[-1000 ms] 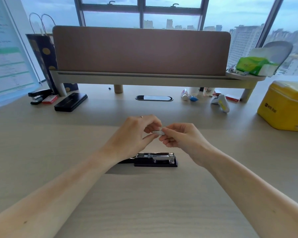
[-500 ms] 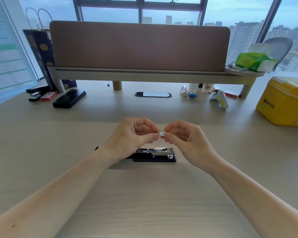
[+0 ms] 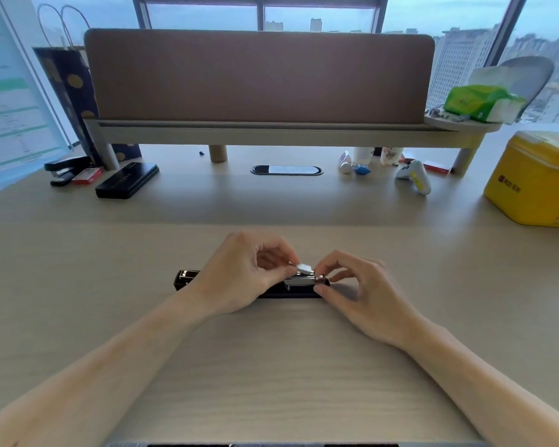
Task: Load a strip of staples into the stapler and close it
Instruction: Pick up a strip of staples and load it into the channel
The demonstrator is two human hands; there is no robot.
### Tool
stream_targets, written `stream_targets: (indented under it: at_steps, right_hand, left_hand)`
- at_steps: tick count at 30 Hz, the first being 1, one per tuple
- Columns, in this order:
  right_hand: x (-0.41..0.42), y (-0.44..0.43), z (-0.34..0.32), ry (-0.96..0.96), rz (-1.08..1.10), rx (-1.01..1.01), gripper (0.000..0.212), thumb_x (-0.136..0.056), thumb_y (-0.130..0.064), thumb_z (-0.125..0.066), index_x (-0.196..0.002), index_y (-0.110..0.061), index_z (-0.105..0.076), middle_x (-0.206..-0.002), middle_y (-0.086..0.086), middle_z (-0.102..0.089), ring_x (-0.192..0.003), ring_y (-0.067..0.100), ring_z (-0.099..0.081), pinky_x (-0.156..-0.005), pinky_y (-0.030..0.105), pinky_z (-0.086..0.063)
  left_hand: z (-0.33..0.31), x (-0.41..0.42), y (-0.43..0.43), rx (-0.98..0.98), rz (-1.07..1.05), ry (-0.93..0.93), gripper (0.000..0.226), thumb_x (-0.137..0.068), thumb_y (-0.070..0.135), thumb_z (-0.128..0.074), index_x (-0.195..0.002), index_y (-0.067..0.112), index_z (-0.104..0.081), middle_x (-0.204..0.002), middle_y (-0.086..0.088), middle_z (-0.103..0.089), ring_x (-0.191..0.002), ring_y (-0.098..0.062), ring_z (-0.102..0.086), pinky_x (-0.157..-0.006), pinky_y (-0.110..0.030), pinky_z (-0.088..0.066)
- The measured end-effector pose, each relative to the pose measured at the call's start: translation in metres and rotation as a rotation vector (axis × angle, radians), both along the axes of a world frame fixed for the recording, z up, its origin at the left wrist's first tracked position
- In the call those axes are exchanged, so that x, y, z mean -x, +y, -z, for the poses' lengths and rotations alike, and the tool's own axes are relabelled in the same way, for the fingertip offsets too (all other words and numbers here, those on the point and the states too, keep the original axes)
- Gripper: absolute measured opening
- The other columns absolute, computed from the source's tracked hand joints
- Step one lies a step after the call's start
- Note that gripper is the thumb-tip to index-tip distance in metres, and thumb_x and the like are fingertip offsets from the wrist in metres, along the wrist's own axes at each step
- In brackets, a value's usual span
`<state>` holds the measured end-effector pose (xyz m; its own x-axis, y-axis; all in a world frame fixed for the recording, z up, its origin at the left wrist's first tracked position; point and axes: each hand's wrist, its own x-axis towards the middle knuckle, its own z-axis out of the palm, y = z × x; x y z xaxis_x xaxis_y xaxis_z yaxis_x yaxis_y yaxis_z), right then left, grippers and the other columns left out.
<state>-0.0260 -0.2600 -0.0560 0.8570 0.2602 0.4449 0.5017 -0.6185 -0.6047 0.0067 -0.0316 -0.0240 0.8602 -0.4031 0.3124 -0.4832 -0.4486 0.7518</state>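
- The stapler [image 3: 252,283] is seen lying flat on the desk [image 3: 271,366] at the centre of the frame, its length running left to right; its black rear end shows at the left of the left hand, and its open metal channel is exposed toward the right.
- A short silver strip of staples [image 3: 305,269] is pinched between thumb and forefinger of the left hand [image 3: 239,272], just above the channel's right end and tilted rather than level.
- The right hand [image 3: 359,291] is closed narrowly about the stapler's front end, one fingertip at the strip's right edge and the thumb low beside the base; whether the strip is truly gripped by it cannot be told.
- The step in hand is judged to be the seating of the strip into the channel; it appears not yet fully dropped in, and the lid is not closed.
- The next move is judged to call for the strip to be levelled and lined up with the channel, legs downward, then lowered in and slid along it.
- After that, the top arm would need to be swung down and pressed shut while the base is steadied.
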Motion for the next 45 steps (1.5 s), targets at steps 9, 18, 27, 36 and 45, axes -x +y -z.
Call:
stream_targets:
  at_steps: [9,18,27,36,45]
  right_hand:
    - [0.000,-0.001,0.000,0.008,0.014,-0.017,0.011,-0.089,-0.008,-0.078,-0.089,-0.015,-0.070,-0.089,-0.006,-0.077,-0.088,0.006,-0.074,-0.078,0.002,-0.046]
    - [0.000,-0.001,0.000,0.020,0.039,-0.041,0.011,-0.088,-0.008,-0.080,-0.087,-0.015,-0.071,-0.086,-0.005,-0.077,-0.088,0.005,-0.074,-0.076,0.000,-0.045]
    - [0.001,-0.001,0.000,0.028,0.039,-0.047,0.011,-0.088,-0.009,-0.080,-0.088,-0.015,-0.071,-0.086,-0.006,-0.077,-0.087,0.005,-0.075,-0.076,0.001,-0.046]
    - [0.002,-0.002,-0.001,0.029,0.026,-0.048,0.011,-0.088,-0.008,-0.080,-0.089,-0.014,-0.071,-0.087,-0.006,-0.077,-0.088,0.004,-0.074,-0.076,0.001,-0.046]
    - [0.000,-0.003,0.002,0.029,0.026,-0.048,0.011,-0.089,-0.010,-0.080,-0.090,-0.016,-0.070,-0.087,-0.008,-0.076,-0.084,0.006,-0.076,-0.076,0.007,-0.051]
  left_hand:
    - [0.004,-0.001,0.000,-0.040,0.000,-0.040,0.009,-0.085,0.010,-0.082,-0.087,0.019,-0.081,-0.080,0.005,-0.082,-0.077,-0.008,-0.079,-0.082,-0.031,-0.062]
    - [0.003,0.002,0.001,-0.073,0.009,-0.055,0.010,-0.086,0.009,-0.081,-0.088,0.019,-0.082,-0.079,0.008,-0.081,-0.079,-0.005,-0.078,-0.075,-0.008,-0.052]
    - [0.000,0.004,-0.002,-0.176,0.006,-0.127,0.011,-0.087,0.017,-0.081,-0.090,0.027,-0.084,-0.077,0.012,-0.080,-0.081,-0.003,-0.073,-0.068,-0.004,-0.047]
    - [0.009,0.007,0.006,-0.251,-0.007,-0.238,0.014,-0.091,0.029,-0.074,-0.104,0.034,-0.080,-0.091,0.017,-0.081,-0.082,-0.006,-0.075,-0.080,-0.030,-0.056]
    - [0.015,0.006,0.014,-0.292,-0.053,-0.225,0.015,-0.087,0.043,-0.073,-0.098,0.034,-0.078,-0.077,0.005,-0.077,-0.069,-0.014,-0.067,-0.072,-0.037,-0.054]
